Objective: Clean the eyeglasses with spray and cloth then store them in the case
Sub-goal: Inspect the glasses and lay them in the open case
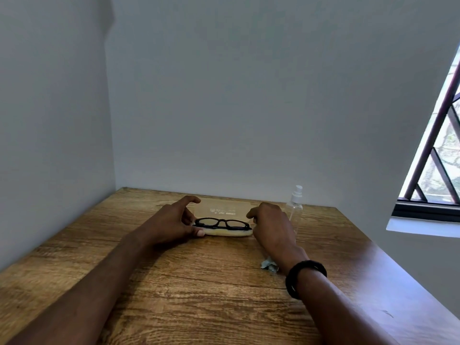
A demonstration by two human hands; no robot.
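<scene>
Black-framed eyeglasses lie folded in the lower half of an open tan case, whose lid stands open behind them. My left hand rests at the case's left end, thumb against its front edge, fingers spread above. At the right end of the case is my right hand, forefinger pointing toward the lid. A clear spray bottle with a white nozzle stands upright just right of my right hand. The pale cloth lies crumpled on the table, partly hidden under my right wrist.
The wooden table sits in a corner, with grey walls at the left and back. A window with dark bars is at the right, its sill above the table's right edge. A black band is on my right wrist.
</scene>
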